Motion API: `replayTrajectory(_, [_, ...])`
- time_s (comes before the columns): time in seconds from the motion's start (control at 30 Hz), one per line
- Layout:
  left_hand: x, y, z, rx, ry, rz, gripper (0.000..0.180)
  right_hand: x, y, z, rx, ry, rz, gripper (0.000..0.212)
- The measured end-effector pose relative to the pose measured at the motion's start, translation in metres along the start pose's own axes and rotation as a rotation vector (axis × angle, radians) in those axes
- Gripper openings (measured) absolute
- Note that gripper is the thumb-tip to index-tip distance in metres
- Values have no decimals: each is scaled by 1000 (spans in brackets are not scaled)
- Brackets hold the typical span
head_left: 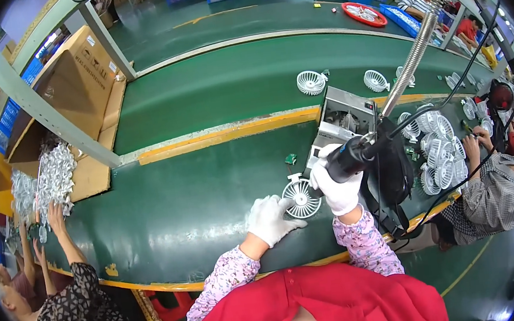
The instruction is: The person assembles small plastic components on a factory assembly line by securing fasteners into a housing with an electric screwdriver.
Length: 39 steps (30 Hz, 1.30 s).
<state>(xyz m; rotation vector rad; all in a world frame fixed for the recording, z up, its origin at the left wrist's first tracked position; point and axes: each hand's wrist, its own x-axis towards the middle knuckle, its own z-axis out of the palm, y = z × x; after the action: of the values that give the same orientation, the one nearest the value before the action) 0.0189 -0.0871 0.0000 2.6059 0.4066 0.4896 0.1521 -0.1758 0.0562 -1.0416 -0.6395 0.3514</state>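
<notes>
My right hand (338, 183), in a white glove, is wrapped round a black electric screwdriver (346, 162) that hangs from a coiled metal spring (414, 50). Just left of it, a small round white fan (302, 198) with radial slats lies on the green work surface. My left hand (269, 220), gloved as well, holds the fan's left edge, with the thumb below and the fingers beside the rim. Beyond the fan sits a small green circuit board (291, 159). A metal box-shaped device (343, 117) stands behind my right hand. The screwdriver's tip is hidden.
Many white fans (441, 153) are heaped at the right, where a co-worker in a checked shirt (498, 191) sits. More fans (311, 82) lie on the green belt (218, 92) behind. A cardboard box (82, 78) with clear-bagged parts stands at the left, beside another co-worker (81, 304).
</notes>
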Motion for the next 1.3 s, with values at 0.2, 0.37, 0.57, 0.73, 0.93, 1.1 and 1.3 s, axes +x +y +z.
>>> replayTrajectory(0.2, [-3,-3,0,-51,54,17,40,-2,-2,11,-24,-26,74,30])
replayTrajectory(0.37, [-1,-3,1,-34,25,6,35,-2,8,11,-269,7,-118,22])
replayTrajectory(0.57, [1,1,-3,15,-86,-42,33,-5,6,14,-188,-26,-26,25])
replayTrajectory(0.73, [-1,4,0,-10,-112,-39,34,-5,0,9,-112,-2,0,32])
replayTrajectory(0.93, [-1,-4,1,-45,-87,-3,31,29,-26,-13,-72,144,-211,37])
replayTrajectory(1.1, [1,1,1,-69,-120,-25,31,33,-23,-18,-184,156,-202,32])
replayTrajectory(1.3, [1,-2,4,-68,-22,31,29,7,-15,7,-100,69,-10,34])
